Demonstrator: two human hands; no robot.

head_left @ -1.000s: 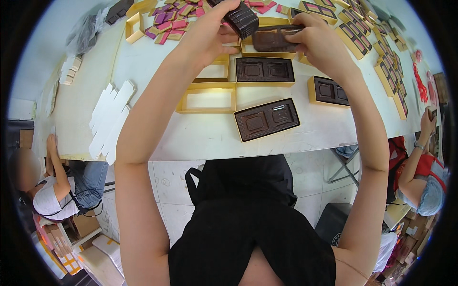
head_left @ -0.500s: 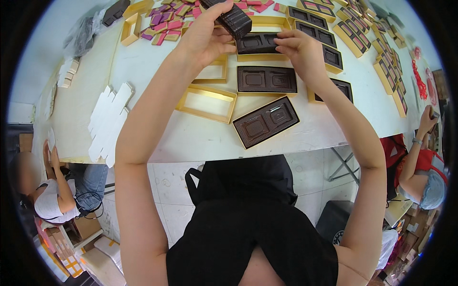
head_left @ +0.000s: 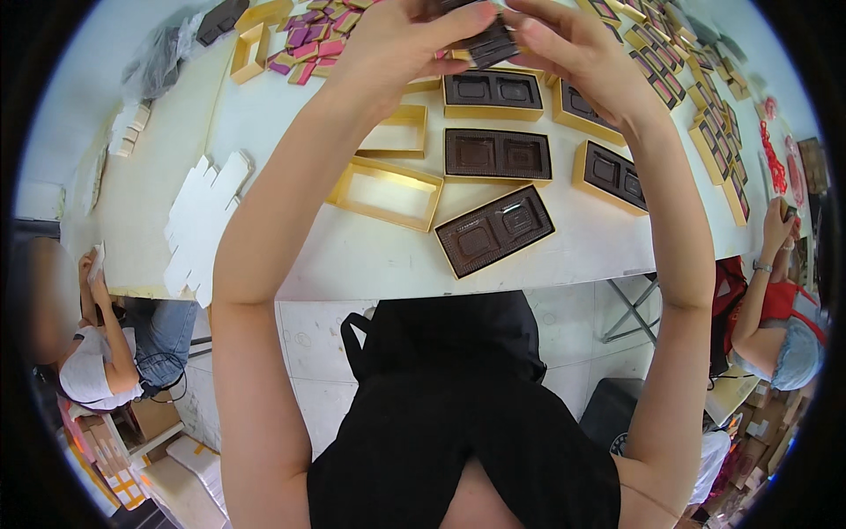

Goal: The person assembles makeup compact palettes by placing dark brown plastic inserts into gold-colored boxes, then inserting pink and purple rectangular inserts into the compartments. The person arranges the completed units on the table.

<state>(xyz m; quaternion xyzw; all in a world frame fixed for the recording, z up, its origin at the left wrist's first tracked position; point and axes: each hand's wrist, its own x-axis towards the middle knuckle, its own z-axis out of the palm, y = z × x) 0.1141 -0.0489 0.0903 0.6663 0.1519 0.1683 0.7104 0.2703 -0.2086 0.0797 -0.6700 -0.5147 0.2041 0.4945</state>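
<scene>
Near the top edge, my left hand (head_left: 410, 40) is closed around a stack of dark brown plastic trays (head_left: 491, 46). My right hand (head_left: 577, 44) meets the stack from the other side, thumb and fingers pinching its edge. Below the hands lie gold boxes with a two-hollow dark tray in each: an upper one (head_left: 492, 90), a middle one (head_left: 498, 155) and a slanted one (head_left: 495, 231) nearest me. Left of these are gold boxes without trays, one lower (head_left: 386, 195) and one above it (head_left: 397, 130). The top of the stack is partly cut off by the frame.
Pink and purple wrapped pieces (head_left: 313, 44) are heaped at the far left. White folded cards (head_left: 207, 225) lie on the left of the table. More tray-lined boxes (head_left: 612, 179) stand to the right, with filled ones (head_left: 721, 145) beyond. People sit at both sides.
My left hand has moved right and away with the stack. My right hand has left the upper box's tray and come up to the stack.
</scene>
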